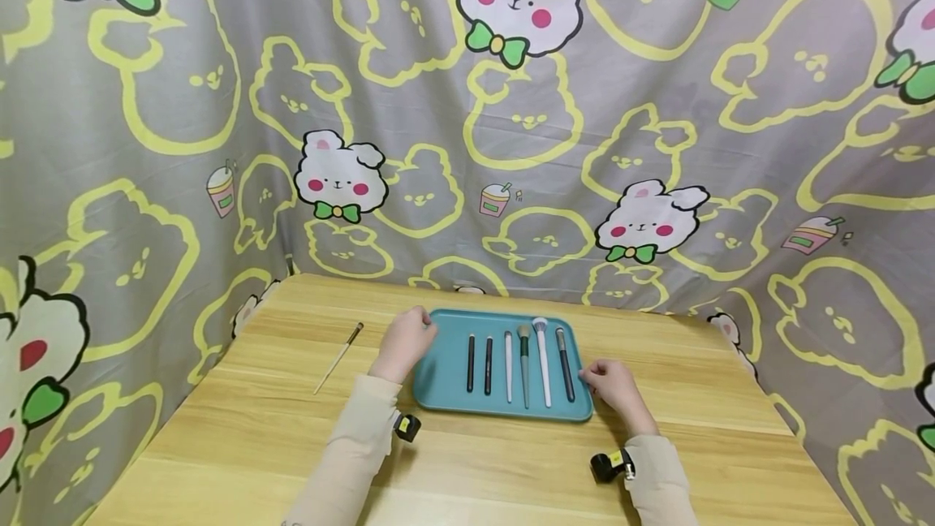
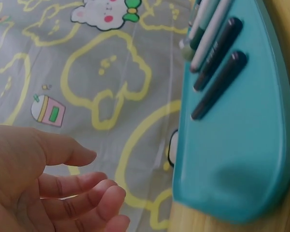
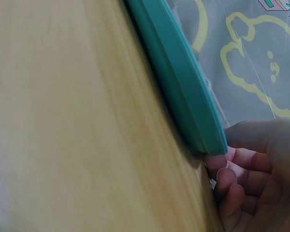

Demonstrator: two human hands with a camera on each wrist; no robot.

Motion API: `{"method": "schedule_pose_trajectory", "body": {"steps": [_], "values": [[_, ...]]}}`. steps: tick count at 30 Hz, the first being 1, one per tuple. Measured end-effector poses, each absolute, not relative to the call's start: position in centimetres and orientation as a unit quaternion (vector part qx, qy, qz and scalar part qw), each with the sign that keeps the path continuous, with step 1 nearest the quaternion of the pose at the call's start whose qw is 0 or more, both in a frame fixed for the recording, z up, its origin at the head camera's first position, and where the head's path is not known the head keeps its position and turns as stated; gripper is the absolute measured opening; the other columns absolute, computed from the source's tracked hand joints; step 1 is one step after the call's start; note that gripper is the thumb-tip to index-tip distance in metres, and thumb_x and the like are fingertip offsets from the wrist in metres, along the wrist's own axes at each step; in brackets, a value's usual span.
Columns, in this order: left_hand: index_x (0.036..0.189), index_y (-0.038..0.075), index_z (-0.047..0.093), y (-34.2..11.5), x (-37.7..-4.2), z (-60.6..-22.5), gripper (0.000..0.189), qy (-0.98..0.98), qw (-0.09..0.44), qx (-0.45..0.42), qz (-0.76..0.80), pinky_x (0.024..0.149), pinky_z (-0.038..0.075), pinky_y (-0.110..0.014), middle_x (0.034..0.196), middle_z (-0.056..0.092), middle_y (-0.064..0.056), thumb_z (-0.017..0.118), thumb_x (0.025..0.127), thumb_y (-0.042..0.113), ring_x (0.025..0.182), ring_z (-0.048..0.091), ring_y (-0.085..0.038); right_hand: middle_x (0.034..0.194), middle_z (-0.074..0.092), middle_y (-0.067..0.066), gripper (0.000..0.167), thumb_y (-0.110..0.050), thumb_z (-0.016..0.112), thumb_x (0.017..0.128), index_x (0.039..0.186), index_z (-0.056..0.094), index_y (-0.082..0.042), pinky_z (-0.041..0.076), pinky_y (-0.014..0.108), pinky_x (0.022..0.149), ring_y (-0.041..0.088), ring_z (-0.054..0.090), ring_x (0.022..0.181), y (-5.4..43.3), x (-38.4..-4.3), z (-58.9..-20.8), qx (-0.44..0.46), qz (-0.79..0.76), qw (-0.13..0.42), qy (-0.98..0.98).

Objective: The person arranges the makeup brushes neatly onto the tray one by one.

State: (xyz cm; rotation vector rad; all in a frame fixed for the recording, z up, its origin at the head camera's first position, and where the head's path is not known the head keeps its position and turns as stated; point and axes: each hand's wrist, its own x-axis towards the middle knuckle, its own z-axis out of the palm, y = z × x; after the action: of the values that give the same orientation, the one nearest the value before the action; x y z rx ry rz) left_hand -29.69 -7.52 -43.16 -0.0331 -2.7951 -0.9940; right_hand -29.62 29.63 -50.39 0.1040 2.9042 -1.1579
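Observation:
A blue-green tray (image 1: pixel 449 400) lies on the table with several makeup brushes in a row on it. Among them are two short black brushes (image 1: pixel 488 365), a green-handled brush (image 1: pixel 524 372), a large white brush (image 1: pixel 543 364) and a dark brush (image 1: pixel 566 368) at the right. My left hand (image 1: pixel 405 343) hovers by the tray's left end; in the left wrist view its fingers are loosely bent, apart from the tray and holding nothing. At the other end, my right hand (image 1: pixel 613 386) pinches the tray's edge, thumb at the rim and fingers underneath, as the right wrist view shows.
One slim brush (image 1: pixel 339 357) with a pale handle and dark tip lies on the wooden table (image 1: pixel 248 420), left of my left hand. A grey patterned curtain (image 1: pixel 438 209) hangs behind the table and at both sides.

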Motion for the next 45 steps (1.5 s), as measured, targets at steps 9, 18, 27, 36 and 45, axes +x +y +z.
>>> {"method": "schedule_pose_trajectory", "body": {"steps": [9,18,27,36,45], "values": [[0.097,0.002,0.064,-10.1,-29.7,-43.3,0.018,-0.940,0.093,-0.011,-0.329,0.053,0.043,-0.030,0.083,0.067,-0.011,0.058,0.091,0.018,0.058,0.053,-0.018,0.064,0.057,0.003,0.021,-0.018,0.064,0.092,0.079,0.064,-0.001,0.040,0.028,0.054,0.016,0.048,0.058,29.7,-29.6,-50.3,0.030,-0.364,0.004,0.931],[0.103,0.000,0.062,-12.8,-29.7,-44.1,0.023,-0.947,0.072,0.006,-0.313,0.050,0.038,-0.029,0.077,0.063,-0.011,0.055,0.093,0.019,0.054,0.048,-0.018,0.065,0.058,0.003,0.021,-0.017,0.064,0.092,0.079,0.065,-0.001,0.040,0.028,0.055,0.016,0.049,0.059,29.5,-29.6,-50.4,0.031,-0.364,0.001,0.931],[0.108,0.000,0.060,-15.5,-29.6,-44.0,0.027,-0.943,0.053,0.030,-0.327,0.049,0.037,-0.029,0.080,0.062,-0.011,0.053,0.093,0.021,0.054,0.045,-0.017,0.066,0.059,0.004,0.021,-0.017,0.063,0.092,0.080,0.065,-0.001,0.039,0.028,0.055,0.016,0.049,0.059,29.5,-29.5,-50.3,0.030,-0.365,0.001,0.930],[0.101,0.000,0.060,-17.6,-29.7,-44.8,0.023,-0.941,0.054,0.044,-0.331,0.056,0.040,-0.029,0.089,0.064,-0.013,0.052,0.091,0.019,0.062,0.049,-0.019,0.064,0.058,0.004,0.022,-0.017,0.063,0.091,0.076,0.064,-0.002,0.039,0.026,0.052,0.015,0.048,0.057,29.6,-29.2,-49.9,0.007,-0.376,-0.014,0.926],[0.106,-0.002,0.061,-19.2,-29.6,-45.2,0.024,-0.941,0.032,0.062,-0.331,0.065,0.047,-0.038,0.109,0.066,-0.022,0.056,0.094,0.018,0.077,0.058,-0.026,0.066,0.058,0.004,0.021,-0.017,0.063,0.094,0.080,0.064,-0.001,0.040,0.028,0.055,0.016,0.049,0.059,29.6,-29.5,-50.2,0.027,-0.367,0.005,0.930]]}}
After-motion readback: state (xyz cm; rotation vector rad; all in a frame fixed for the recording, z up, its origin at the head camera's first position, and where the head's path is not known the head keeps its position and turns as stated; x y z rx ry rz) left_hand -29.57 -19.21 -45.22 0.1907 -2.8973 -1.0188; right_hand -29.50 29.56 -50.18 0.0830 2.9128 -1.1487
